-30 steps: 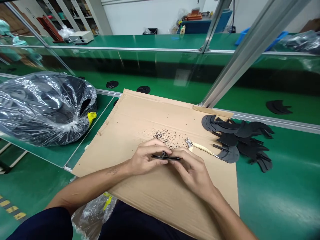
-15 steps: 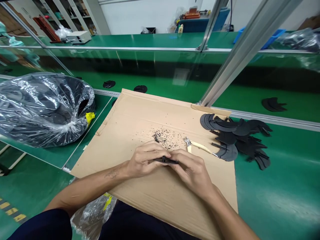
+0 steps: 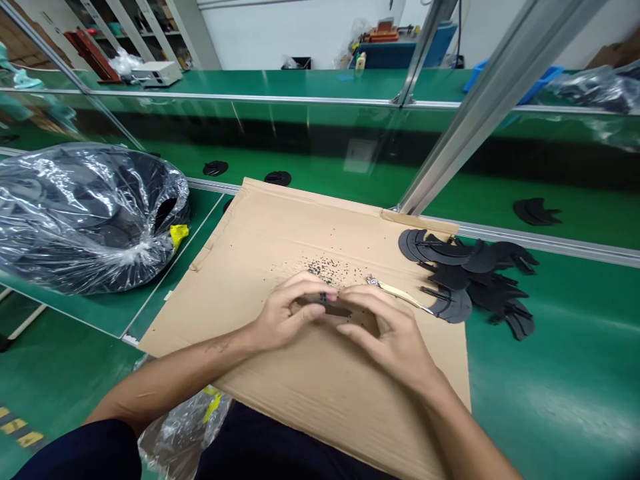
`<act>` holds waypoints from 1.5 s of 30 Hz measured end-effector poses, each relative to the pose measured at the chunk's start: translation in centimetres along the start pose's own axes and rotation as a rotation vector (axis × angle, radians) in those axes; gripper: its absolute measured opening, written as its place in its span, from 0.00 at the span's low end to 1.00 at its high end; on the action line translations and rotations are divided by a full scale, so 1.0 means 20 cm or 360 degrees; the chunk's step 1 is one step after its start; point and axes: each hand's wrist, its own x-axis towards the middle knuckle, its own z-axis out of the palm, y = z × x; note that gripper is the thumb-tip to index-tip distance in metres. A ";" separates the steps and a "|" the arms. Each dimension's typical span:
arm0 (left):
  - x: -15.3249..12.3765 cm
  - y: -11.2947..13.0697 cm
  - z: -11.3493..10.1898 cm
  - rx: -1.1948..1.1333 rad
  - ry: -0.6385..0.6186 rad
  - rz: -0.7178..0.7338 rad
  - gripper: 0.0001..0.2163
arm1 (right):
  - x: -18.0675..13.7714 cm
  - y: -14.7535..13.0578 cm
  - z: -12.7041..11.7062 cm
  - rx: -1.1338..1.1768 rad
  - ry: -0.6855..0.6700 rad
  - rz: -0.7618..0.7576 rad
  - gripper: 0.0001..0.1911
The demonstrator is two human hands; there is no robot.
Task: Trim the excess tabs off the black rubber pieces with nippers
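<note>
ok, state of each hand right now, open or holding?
Left hand: fingers and thumb about the blurred black part; firm grip or not, cannot tell.
Right hand: open, thumb and fingers apart, beside that part.

Pliers partly behind the right hand, plastic bag cropped at left

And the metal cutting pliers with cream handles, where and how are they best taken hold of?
Probably mid-way along the visible, slender cream handle, from above with the right hand, which is nearer. The pliers lie flat on the brown cardboard sheet, cutting head pointing left; the handle's other end reaches the black flat parts, so its middle avoids both.
</note>
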 end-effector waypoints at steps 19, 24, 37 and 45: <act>0.11 -0.04 -0.06 -0.1245 0.0132 -0.1246 0.22 | 0.00 -0.04 -0.10 -0.0120 -0.0061 0.0121 0.15; 0.11 -0.03 -0.06 -0.1298 -0.0010 -0.1261 0.24 | -0.01 -0.06 -0.06 -0.0035 -0.0066 0.0069 0.17; 0.10 -0.04 -0.07 -0.1372 -0.0072 -0.1302 0.22 | -0.04 0.01 -0.03 -0.0002 -0.0015 -0.0031 0.20; 0.10 -0.04 -0.07 -0.1374 -0.0117 -0.1257 0.23 | -0.04 -0.01 -0.03 0.0010 0.0017 -0.0080 0.19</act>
